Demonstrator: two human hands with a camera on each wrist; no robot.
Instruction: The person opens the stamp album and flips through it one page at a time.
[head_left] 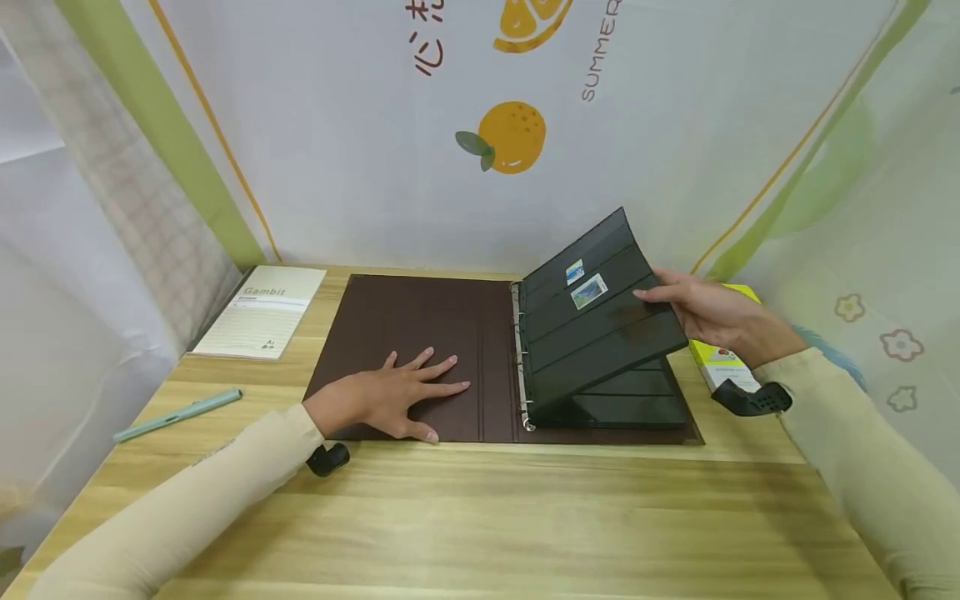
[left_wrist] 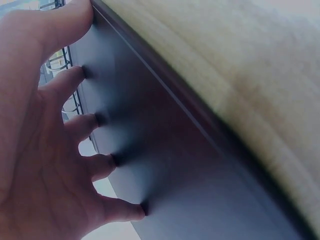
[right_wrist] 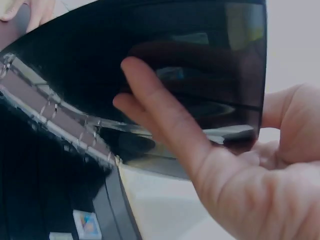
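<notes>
A dark brown ring-bound stamp album (head_left: pixel 420 312) lies open on the wooden table. My left hand (head_left: pixel 386 398) rests on its bare inside cover, fingers spread, with the thumb near the front edge. On the right, my right hand (head_left: pixel 712 312) holds raised black stamp pages (head_left: pixel 585 342) by their outer edge, the thumb on the stamp side and fingers (right_wrist: pixel 170 117) behind. The pages slant up from the metal rings (head_left: pixel 522 358). Two small stamps (head_left: pixel 589 292) show on the raised face. Below lie more black pages (head_left: pixel 630 408), partly hidden; the right wrist view shows a stamp (right_wrist: pixel 87 225) there.
At the back left lies a cream notepad (head_left: pixel 255 317) marked "Gambit". A light green pen (head_left: pixel 178 415) is in front of it. Beyond the album's right side, a yellow and white box (head_left: pixel 722 362) is partly covered by my right hand. A printed curtain (head_left: pixel 360 167) hangs behind the table.
</notes>
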